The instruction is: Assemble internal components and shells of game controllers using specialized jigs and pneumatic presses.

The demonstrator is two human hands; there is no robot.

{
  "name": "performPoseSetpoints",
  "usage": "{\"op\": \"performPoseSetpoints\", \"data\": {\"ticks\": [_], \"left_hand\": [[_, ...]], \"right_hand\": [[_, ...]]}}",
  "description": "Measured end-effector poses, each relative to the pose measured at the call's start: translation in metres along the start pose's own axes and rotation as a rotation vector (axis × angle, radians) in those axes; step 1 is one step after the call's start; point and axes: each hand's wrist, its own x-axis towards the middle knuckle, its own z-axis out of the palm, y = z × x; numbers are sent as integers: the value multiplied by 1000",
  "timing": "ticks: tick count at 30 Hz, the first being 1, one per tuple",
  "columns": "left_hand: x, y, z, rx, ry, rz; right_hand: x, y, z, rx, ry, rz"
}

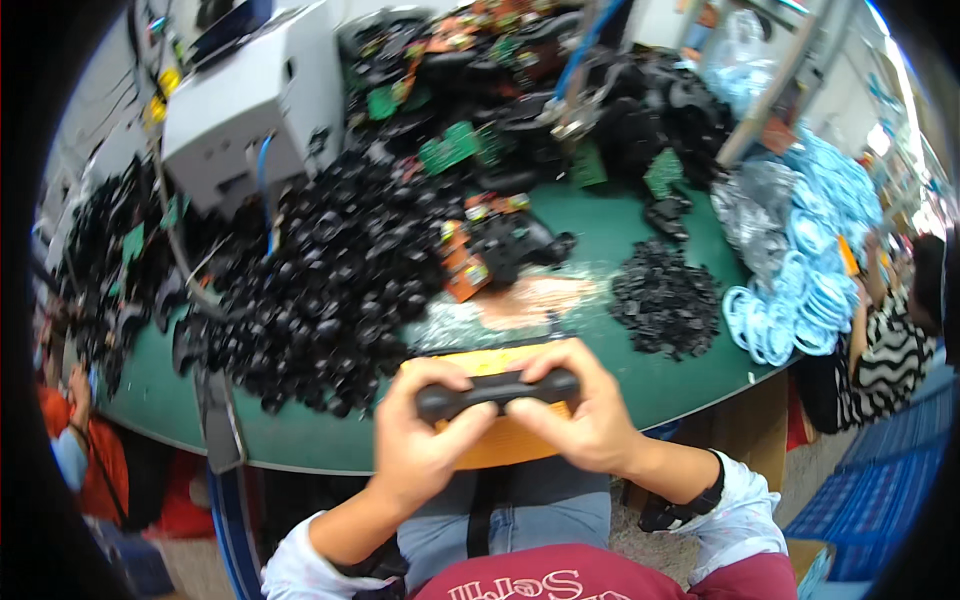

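Our left hand (415,430) and right hand (588,415) have their fingers clamped on both ends of a black plastic part (452,402), above the near edge of the green tabletop (310,435). We judge the work unfinished: this part is not yet set down, and a big pile of round black pieces (330,265) lies nearby. Beneath our hands, a yellow-orange object (505,445) may be a bin; blur hides any contents. We cannot tell what the translucent bag (755,215) holds.
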Motion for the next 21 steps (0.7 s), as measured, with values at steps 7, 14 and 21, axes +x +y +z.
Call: {"op": "performPoseSetpoints", "data": {"ticks": [7,14,21], "left_hand": [[-28,133,-155,899,-684,-20],[-49,111,-163,969,-1034,-311],[-27,72,-139,851,-1042,-316]], "right_hand": [[-9,-63,-75,-362,-252,-291],[41,-5,-213,-871,307,27],[115,47,-172,-672,-10,-1]]}}
